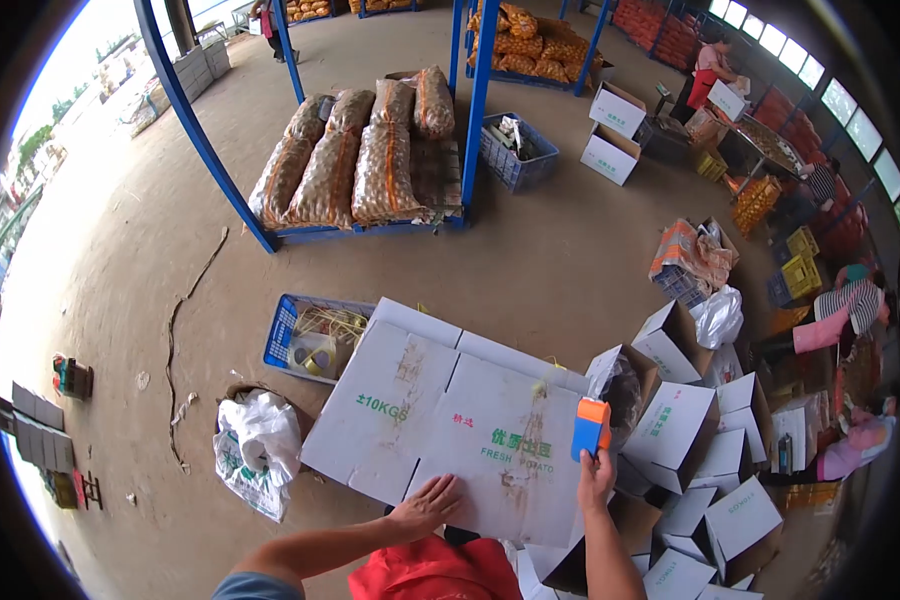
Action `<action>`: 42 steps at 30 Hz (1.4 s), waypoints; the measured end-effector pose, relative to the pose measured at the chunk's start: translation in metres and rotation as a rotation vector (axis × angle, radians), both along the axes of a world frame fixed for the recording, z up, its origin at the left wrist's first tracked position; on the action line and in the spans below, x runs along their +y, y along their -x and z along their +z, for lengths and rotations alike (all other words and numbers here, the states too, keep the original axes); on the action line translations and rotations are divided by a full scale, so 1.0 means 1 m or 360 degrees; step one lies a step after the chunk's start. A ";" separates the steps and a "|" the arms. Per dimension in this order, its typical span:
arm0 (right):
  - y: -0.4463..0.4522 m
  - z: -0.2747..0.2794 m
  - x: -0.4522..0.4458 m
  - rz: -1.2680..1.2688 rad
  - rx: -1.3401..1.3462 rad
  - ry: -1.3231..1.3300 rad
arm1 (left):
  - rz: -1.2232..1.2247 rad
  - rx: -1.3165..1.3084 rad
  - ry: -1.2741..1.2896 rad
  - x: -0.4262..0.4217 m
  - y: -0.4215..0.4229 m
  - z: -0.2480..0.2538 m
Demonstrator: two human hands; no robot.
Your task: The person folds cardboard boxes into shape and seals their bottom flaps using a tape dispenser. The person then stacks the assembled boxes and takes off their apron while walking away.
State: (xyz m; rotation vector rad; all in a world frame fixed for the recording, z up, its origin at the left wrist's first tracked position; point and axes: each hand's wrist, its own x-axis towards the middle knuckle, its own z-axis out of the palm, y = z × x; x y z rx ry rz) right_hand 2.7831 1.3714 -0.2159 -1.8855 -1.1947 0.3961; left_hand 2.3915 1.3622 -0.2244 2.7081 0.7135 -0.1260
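Observation:
A flattened white cardboard box (440, 430) printed with green and red lettering, "FRESH POTATO" among it, lies in front of me with brown stains on its panels. Resting on its near edge is my left hand (428, 508), fingers stretched out and holding nothing. My right hand (597, 478) grips an orange and blue tape dispenser (591, 430) upright over the box's right end. Whether the dispenser touches the cardboard I cannot tell.
Open white boxes (670, 425) crowd my right side. A blue crate (282, 340) stands beyond the box, and a white plastic sack (257, 450) sits at left. Filled mesh sacks (385, 175) lie on a blue-framed rack ahead. Several people work at far right.

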 end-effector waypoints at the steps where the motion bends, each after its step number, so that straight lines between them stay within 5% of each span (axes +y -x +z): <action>1: -0.010 0.013 0.014 0.0090 0.0009 0.0036 | 0.0010 0.0014 0.0019 0.004 0.007 0.026; 5: -0.035 0.025 0.074 0.0486 -0.0747 0.0172 | 0.0094 -0.0173 0.0372 -0.010 0.033 0.170; 11: -0.009 -0.056 0.150 0.0952 -0.0839 0.0252 | 0.0307 -0.0389 0.0331 0.012 0.024 0.250; 17: 0.014 -0.066 0.187 0.1144 -0.1113 0.0704 | 0.0317 -0.0538 0.0332 0.032 0.007 0.248; 20: 0.032 0.057 0.166 0.1310 -0.0569 0.0733 | 0.0280 -0.0590 0.0293 0.062 -0.003 0.249; 22: 0.050 0.158 0.141 0.1590 0.0389 0.1078 | 0.0309 -0.0598 0.0287 0.086 -0.013 0.250; 26: 0.071 0.245 0.086 0.1943 0.0619 0.1077 | 0.0314 -0.0404 0.0270 0.127 -0.033 0.255; 33: 0.053 0.239 0.102 0.1773 0.0414 0.1118 | 0.0308 -0.0878 -0.0537 0.151 -0.028 0.242; 36: 0.041 0.236 0.113 0.1677 0.0384 0.1083 | 0.0235 -0.0560 -0.0603 0.149 -0.006 0.223; 42: 0.035 0.230 0.136 0.1697 0.0174 0.0960 | 0.0229 -0.0637 -0.0464 0.118 0.015 0.220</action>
